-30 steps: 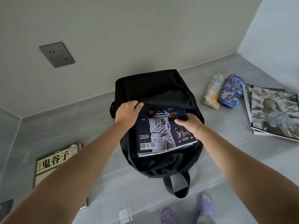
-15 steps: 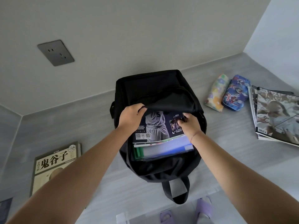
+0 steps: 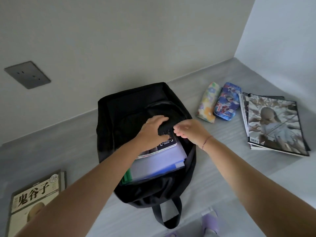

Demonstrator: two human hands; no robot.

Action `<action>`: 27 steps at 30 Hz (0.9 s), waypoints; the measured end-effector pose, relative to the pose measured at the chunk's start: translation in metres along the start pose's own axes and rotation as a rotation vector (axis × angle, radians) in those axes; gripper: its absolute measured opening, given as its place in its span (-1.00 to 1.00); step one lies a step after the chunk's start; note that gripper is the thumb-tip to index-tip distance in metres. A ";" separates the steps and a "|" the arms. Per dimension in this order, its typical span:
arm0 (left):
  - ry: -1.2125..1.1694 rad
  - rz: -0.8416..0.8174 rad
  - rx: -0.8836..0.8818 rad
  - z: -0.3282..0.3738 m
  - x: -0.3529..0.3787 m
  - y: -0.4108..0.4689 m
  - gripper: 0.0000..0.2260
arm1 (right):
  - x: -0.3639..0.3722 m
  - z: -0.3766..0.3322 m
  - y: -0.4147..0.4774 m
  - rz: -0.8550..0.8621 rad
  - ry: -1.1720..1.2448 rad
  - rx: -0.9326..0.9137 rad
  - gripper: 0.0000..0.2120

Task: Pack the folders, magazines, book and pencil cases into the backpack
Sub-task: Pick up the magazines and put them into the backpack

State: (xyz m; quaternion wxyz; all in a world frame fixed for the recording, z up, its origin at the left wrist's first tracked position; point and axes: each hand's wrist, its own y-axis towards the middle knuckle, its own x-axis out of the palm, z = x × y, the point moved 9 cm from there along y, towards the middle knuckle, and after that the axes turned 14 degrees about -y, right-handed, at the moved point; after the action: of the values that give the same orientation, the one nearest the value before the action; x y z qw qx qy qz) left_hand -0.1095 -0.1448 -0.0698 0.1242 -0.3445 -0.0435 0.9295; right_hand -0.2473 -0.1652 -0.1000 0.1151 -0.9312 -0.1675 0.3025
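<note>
Black backpack (image 3: 136, 106), lying open on the grey counter (image 3: 222, 168), held a magazine (image 3: 164, 147) atop translucent blue and green folders (image 3: 159, 166). Left hand (image 3: 153, 129) clenched on the bag's upper flap over the magazine; right hand (image 3: 189, 132) loosely curled, empty, just beside. Still outside: two pencil cases (image 3: 217, 103), more magazines (image 3: 273, 124) right, book (image 3: 34, 194) left, near pale walls.

Open black fabric backpack (image 3: 119, 117) lying flat, holding a dark-covered magazine (image 3: 164, 147) atop translucent blue and green plastic folders (image 3: 159, 166). Right: floral pencil case (image 3: 207, 102), blue pencil case (image 3: 225, 101), stacked magazines (image 3: 273, 124). Left: beige book (image 3: 34, 195).
</note>
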 end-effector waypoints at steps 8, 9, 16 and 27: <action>-0.418 0.010 -0.038 0.098 0.123 0.091 -0.73 | -0.184 0.122 -0.015 0.471 -0.228 0.178 -0.75; -0.484 -0.018 -0.109 0.100 0.144 0.101 -0.73 | -0.203 0.146 -0.019 0.506 -0.222 0.234 -0.76; -0.694 -0.027 -0.479 0.106 0.237 0.156 -0.77 | -0.295 0.275 -0.048 0.595 -0.302 0.573 -0.68; -1.056 -0.103 -0.798 0.130 0.299 0.193 -0.76 | -0.298 0.319 -0.013 0.552 0.166 0.554 -0.87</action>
State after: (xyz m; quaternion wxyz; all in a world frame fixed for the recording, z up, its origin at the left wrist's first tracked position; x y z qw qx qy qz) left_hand -0.4513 -0.2527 -0.1918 -0.0066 0.1404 -0.4556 0.8790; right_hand -0.6694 -0.2310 -0.1919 0.2894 -0.8961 0.1870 0.2797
